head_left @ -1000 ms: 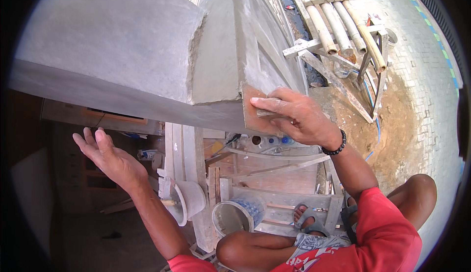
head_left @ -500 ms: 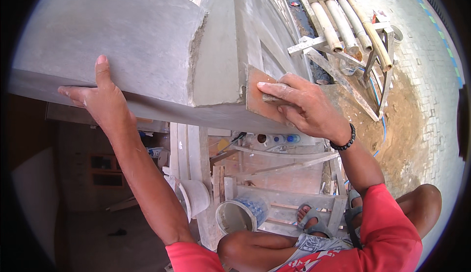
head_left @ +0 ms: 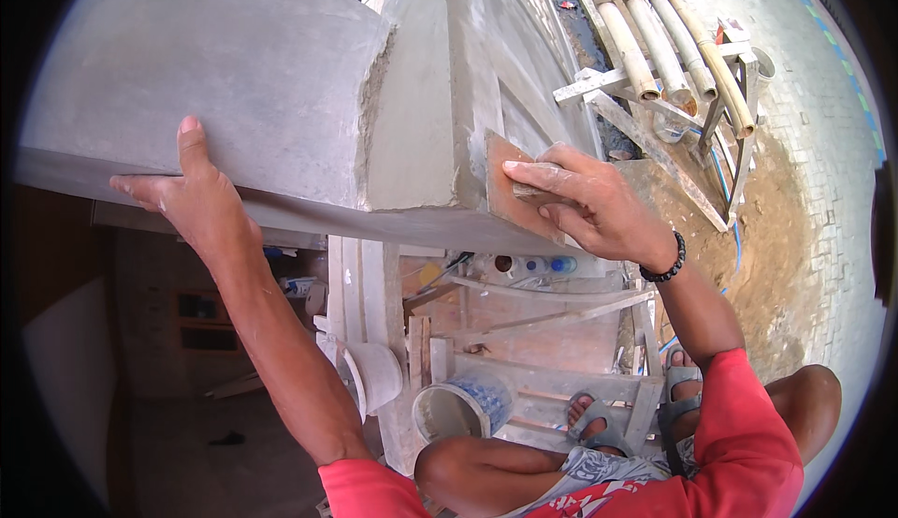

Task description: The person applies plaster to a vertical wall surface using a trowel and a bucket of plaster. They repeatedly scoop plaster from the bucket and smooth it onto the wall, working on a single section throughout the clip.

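Note:
A grey cement-plastered beam (head_left: 234,79) runs across the upper left and meets a corner with a rough strip of plaster (head_left: 412,144). My left hand (head_left: 198,191) rests on the beam's lower edge, thumb up on its face and fingers stretched along the edge. In my right hand (head_left: 599,205) is a flat, brownish plastering float (head_left: 510,191), gripped by its handle. Its plate sits at the right side of the corner, close to the plaster's lower edge. Part of the handle is hidden by my fingers.
Below stand a bucket (head_left: 451,412) with grey residue and a whitish container (head_left: 374,378) beside wooden scaffold boards (head_left: 552,378). Several bottles (head_left: 561,264) lie under the beam. At upper right, bamboo poles (head_left: 655,50) rest on a wooden trestle (head_left: 655,153) over sandy ground (head_left: 767,266).
My right hand has moved the float slightly right and down, away from the plaster corner. My left hand stays on the beam's edge.

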Available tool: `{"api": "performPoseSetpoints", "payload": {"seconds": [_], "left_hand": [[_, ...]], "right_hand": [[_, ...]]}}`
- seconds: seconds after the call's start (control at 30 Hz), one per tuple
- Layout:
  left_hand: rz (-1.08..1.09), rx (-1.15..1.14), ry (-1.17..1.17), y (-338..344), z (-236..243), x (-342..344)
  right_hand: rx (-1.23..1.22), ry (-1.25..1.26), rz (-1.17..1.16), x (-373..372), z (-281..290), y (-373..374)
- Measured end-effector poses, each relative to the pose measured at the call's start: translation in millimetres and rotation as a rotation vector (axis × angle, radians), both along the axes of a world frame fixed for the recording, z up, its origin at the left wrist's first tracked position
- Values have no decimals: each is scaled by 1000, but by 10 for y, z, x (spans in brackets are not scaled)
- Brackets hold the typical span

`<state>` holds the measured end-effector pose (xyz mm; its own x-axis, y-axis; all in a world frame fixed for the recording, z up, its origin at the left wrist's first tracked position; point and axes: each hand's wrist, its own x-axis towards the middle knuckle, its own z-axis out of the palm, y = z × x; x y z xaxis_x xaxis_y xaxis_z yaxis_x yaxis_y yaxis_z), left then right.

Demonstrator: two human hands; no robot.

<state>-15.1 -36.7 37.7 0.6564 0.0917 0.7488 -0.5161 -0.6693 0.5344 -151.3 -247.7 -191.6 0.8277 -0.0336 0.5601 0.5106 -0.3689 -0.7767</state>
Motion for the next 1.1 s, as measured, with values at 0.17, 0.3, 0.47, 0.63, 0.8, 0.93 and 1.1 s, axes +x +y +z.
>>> {"api": "performPoseSetpoints", "payload": {"seconds": [0.17,0.3,0.47,0.63,0.8,0.93,1.1], "left_hand": [[-3,29,-50,-6,-13,46],[-25,19,-74,50,-5,77],[6,25,-56,49,-27,79],[-19,11,-37,45,-25,73],[28,47,-56,48,-15,74],[0,32,-59,56,-12,75],[4,50,-57,51,-60,105]], "right_hand": [[-46,-136,-45,212,49,37],[-162,13,-23,187,-162,-1],[-44,-43,-19,168,20,-74],[-142,-87,-39,240,108,22],[-130,109,46,94,-216,-127],[-4,-45,-5,251,-111,-174],[-41,-109,22,447,-47,-121]]}}
